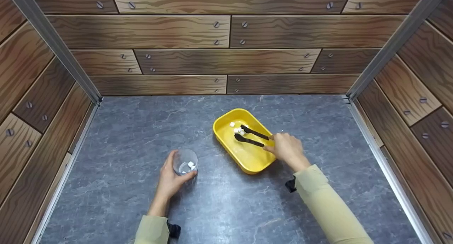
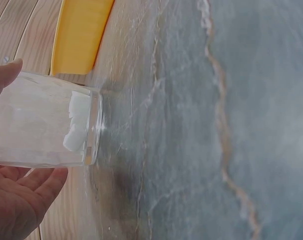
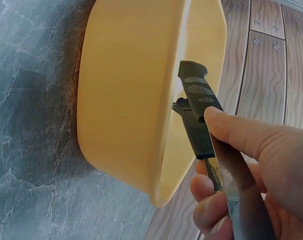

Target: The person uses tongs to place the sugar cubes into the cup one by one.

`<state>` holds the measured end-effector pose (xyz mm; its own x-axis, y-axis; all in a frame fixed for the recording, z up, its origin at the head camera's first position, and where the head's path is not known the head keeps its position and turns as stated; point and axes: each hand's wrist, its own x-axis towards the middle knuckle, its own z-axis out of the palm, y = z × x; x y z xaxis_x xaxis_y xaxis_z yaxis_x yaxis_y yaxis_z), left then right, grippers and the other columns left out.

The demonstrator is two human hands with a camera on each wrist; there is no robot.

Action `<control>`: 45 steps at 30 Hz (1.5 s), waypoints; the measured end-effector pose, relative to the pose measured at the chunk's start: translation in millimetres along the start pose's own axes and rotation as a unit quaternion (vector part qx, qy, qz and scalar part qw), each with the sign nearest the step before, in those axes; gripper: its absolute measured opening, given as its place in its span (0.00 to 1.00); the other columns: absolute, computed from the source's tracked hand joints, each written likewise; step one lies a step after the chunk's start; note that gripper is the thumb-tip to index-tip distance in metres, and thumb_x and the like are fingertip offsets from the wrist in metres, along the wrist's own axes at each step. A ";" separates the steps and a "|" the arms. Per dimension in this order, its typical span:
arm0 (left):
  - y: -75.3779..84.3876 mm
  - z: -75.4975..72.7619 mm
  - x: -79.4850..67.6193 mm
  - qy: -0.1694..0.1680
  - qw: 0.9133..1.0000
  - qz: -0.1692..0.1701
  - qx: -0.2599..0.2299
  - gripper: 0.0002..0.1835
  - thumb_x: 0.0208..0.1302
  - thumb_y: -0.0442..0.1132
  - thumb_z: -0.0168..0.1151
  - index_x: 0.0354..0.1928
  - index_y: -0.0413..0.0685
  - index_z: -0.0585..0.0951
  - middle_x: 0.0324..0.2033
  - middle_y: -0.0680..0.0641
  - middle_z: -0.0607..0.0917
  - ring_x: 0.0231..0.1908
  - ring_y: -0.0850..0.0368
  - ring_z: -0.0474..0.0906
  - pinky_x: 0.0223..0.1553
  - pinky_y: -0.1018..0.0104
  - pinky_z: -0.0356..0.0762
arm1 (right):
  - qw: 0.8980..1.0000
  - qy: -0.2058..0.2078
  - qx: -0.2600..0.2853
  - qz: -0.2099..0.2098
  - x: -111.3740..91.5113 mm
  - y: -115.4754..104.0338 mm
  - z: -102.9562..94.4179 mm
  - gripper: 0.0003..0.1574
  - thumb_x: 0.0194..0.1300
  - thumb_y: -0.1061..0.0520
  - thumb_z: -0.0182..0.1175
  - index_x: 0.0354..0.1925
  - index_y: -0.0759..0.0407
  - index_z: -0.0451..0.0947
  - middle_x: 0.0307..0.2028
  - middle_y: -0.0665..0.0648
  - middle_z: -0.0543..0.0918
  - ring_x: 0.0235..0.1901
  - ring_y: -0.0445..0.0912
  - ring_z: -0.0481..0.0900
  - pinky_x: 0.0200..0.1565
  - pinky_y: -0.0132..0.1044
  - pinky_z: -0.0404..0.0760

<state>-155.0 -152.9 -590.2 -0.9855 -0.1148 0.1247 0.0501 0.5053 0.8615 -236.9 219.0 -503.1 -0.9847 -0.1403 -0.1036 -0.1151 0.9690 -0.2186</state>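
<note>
My left hand (image 1: 169,180) holds a clear cup (image 1: 185,156) by its side, thumb and fingers on opposite walls. Inside the cup, small white cubes (image 2: 77,120) lie at the bottom, which sits at the grey surface. My right hand (image 1: 287,148) grips black-tipped tongs (image 3: 197,95) by their metal arms. Their tips are spread apart and reach into a yellow bin (image 1: 255,162). Several white cubes (image 1: 232,124) lie on the bin's floor toward its far end, some of them between the tong tips. In the right wrist view the bin's wall hides the cubes.
The bin stands right of the cup on the grey marbled surface (image 1: 124,141). A wood-patterned wall (image 1: 226,60) closes off the back, and similar panels with metal rails (image 1: 393,180) run along both sides.
</note>
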 end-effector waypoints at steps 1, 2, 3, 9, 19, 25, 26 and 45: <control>0.1 0.0 -0.1 0.000 1.000 0.000 0.000 0.52 0.42 0.48 0.82 0.68 0.41 0.65 0.61 0.31 0.72 0.61 0.33 0.68 0.60 0.40 0.67 | 1.000 0.000 0.000 -0.001 -0.1 0.1 0.0 0.31 0.60 0.41 0.69 0.53 0.60 0.83 0.46 0.65 0.85 0.35 0.59 0.83 0.34 0.54 0.81; 0.2 0.0 -0.1 0.001 1.000 0.000 0.000 0.52 0.42 0.48 0.82 0.68 0.41 0.65 0.61 0.31 0.72 0.61 0.33 0.68 0.60 0.40 0.67 | 1.000 0.000 0.000 -0.003 -0.3 0.1 -0.1 0.31 0.60 0.41 0.69 0.53 0.60 0.83 0.45 0.65 0.85 0.35 0.59 0.83 0.33 0.54 0.81; 0.3 0.0 -0.2 0.001 1.000 -0.001 0.000 0.52 0.42 0.48 0.82 0.68 0.41 0.65 0.61 0.31 0.72 0.61 0.33 0.68 0.60 0.40 0.67 | 1.000 0.000 -0.001 -0.004 -0.4 0.2 -0.2 0.31 0.60 0.41 0.69 0.53 0.60 0.83 0.45 0.65 0.85 0.34 0.58 0.83 0.32 0.54 0.81; 0.6 -0.2 -0.2 0.000 1.000 -0.002 0.000 0.52 0.42 0.48 0.82 0.68 0.41 0.65 0.61 0.31 0.72 0.61 0.33 0.68 0.60 0.40 0.67 | 1.000 -0.011 -0.005 -0.003 -1.5 0.0 -0.6 0.31 0.59 0.41 0.69 0.52 0.60 0.84 0.44 0.64 0.85 0.30 0.54 0.82 0.30 0.51 0.80; 0.5 0.1 0.5 -0.007 1.000 -0.002 0.001 0.54 0.43 0.47 0.82 0.70 0.37 0.62 0.64 0.30 0.69 0.63 0.32 0.66 0.62 0.40 0.65 | 1.000 -0.026 -0.005 0.006 -2.6 -0.8 -2.8 0.31 0.60 0.42 0.69 0.54 0.61 0.82 0.47 0.64 0.85 0.32 0.52 0.80 0.33 0.50 0.80; -0.4 -0.2 0.5 -0.007 1.000 -0.003 -0.003 0.54 0.44 0.48 0.82 0.70 0.39 0.62 0.64 0.31 0.69 0.63 0.32 0.66 0.61 0.40 0.65 | 1.000 -0.021 -0.006 0.006 -1.9 -1.1 -2.8 0.31 0.60 0.43 0.70 0.54 0.61 0.82 0.47 0.64 0.85 0.35 0.55 0.82 0.34 0.52 0.81; -0.5 -0.2 0.4 -0.007 1.000 -0.004 -0.004 0.53 0.44 0.47 0.82 0.70 0.39 0.62 0.64 0.31 0.69 0.63 0.32 0.65 0.61 0.40 0.65 | 1.000 -0.020 -0.007 0.006 -1.7 -1.1 -2.3 0.31 0.60 0.43 0.70 0.54 0.61 0.82 0.47 0.64 0.85 0.35 0.56 0.82 0.35 0.53 0.81; -0.6 0.0 0.1 -0.004 1.000 -0.003 0.002 0.53 0.44 0.49 0.81 0.70 0.41 0.63 0.63 0.32 0.70 0.63 0.33 0.66 0.60 0.39 0.66 | 0.999 -0.010 -0.033 -0.016 -2.1 -2.5 0.2 0.20 0.61 0.44 0.69 0.42 0.58 0.87 0.31 0.57 0.85 0.25 0.51 0.78 0.26 0.48 0.78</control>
<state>-155.2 -153.3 -590.8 -0.9872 -0.1113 0.1146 0.0427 0.5072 0.8608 -234.6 216.9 -502.6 -0.9775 -0.1749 -0.1180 -0.1555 0.9751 -0.1579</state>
